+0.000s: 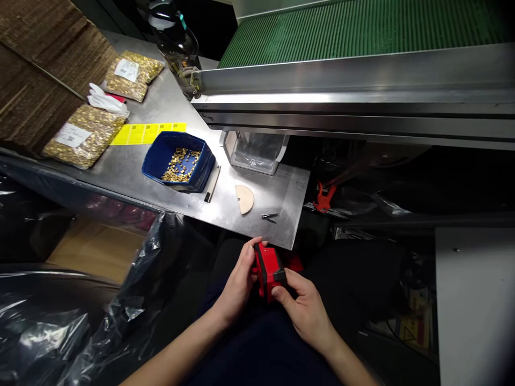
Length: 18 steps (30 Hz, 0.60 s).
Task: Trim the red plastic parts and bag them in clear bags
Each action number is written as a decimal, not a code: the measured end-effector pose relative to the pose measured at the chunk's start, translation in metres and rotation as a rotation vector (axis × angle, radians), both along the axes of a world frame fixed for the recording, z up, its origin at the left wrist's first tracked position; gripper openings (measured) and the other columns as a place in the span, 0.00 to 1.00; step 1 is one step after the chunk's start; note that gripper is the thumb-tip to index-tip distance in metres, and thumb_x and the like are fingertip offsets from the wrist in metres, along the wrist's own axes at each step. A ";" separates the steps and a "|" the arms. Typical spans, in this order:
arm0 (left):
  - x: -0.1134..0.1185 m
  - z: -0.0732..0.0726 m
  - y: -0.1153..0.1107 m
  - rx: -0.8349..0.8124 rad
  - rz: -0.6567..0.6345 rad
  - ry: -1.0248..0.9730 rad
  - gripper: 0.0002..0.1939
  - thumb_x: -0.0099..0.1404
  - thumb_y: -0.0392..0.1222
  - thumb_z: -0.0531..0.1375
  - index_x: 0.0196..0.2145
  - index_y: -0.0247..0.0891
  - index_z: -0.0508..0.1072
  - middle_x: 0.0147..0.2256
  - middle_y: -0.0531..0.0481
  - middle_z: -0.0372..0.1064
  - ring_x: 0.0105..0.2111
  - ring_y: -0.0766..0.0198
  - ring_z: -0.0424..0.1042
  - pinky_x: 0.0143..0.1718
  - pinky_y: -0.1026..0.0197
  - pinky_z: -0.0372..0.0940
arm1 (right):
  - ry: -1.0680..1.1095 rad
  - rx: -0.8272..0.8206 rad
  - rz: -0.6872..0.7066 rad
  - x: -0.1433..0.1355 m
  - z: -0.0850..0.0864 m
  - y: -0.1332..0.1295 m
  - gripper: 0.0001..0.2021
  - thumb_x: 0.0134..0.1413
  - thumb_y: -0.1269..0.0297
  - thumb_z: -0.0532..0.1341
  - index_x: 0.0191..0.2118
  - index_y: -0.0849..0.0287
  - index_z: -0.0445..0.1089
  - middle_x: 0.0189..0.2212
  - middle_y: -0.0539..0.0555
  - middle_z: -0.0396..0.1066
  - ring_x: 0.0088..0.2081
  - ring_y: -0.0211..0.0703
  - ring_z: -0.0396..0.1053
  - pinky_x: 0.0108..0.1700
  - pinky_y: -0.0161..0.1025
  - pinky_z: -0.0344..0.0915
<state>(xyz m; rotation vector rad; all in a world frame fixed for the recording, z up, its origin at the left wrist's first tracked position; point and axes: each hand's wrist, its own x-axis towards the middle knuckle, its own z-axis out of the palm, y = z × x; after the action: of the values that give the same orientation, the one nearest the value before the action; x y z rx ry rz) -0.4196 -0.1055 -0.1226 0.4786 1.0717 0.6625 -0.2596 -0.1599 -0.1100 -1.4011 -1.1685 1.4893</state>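
On metal table [277, 187] | blue bin [157, 154]: gold-coloured pieces [174, 170] inside | left hand [239, 281], right hand [304, 308]: grip around red-black object [270, 261]

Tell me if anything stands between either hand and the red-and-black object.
Nothing visible does: the left hand and the right hand both hold the red-and-black object directly, one from each side. The metal table lies beyond it, not between.
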 end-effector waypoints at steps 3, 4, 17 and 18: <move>-0.001 0.001 0.002 -0.020 0.027 -0.015 0.25 0.74 0.59 0.54 0.64 0.50 0.66 0.63 0.48 0.64 0.53 0.53 0.69 0.50 0.58 0.67 | 0.001 0.012 0.005 0.002 -0.001 -0.001 0.11 0.67 0.54 0.62 0.38 0.52 0.77 0.33 0.51 0.73 0.37 0.48 0.71 0.46 0.42 0.68; -0.001 0.002 0.003 -0.028 0.027 -0.032 0.25 0.74 0.57 0.56 0.64 0.50 0.65 0.63 0.48 0.64 0.52 0.53 0.70 0.50 0.58 0.68 | -0.008 0.024 0.013 0.003 -0.002 -0.002 0.11 0.67 0.53 0.62 0.37 0.52 0.77 0.33 0.51 0.73 0.37 0.48 0.71 0.44 0.42 0.68; -0.010 0.005 0.005 0.297 -0.104 0.057 0.21 0.64 0.45 0.68 0.55 0.49 0.76 0.68 0.47 0.57 0.64 0.42 0.61 0.67 0.47 0.54 | -0.170 0.162 0.223 0.021 -0.009 -0.014 0.13 0.67 0.52 0.62 0.50 0.50 0.75 0.46 0.55 0.77 0.48 0.53 0.73 0.52 0.45 0.68; -0.011 0.003 0.005 0.307 -0.116 0.078 0.22 0.65 0.46 0.68 0.56 0.50 0.75 0.68 0.47 0.57 0.64 0.42 0.60 0.67 0.46 0.53 | -0.159 0.141 0.209 0.020 -0.011 -0.014 0.16 0.67 0.48 0.61 0.50 0.51 0.75 0.46 0.56 0.77 0.48 0.53 0.73 0.51 0.45 0.68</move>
<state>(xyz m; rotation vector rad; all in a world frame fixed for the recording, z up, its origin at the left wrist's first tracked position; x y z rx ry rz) -0.4303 -0.1007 -0.1193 0.8320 1.0109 0.7131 -0.2394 -0.1741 -0.1207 -1.3539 -1.5285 1.4238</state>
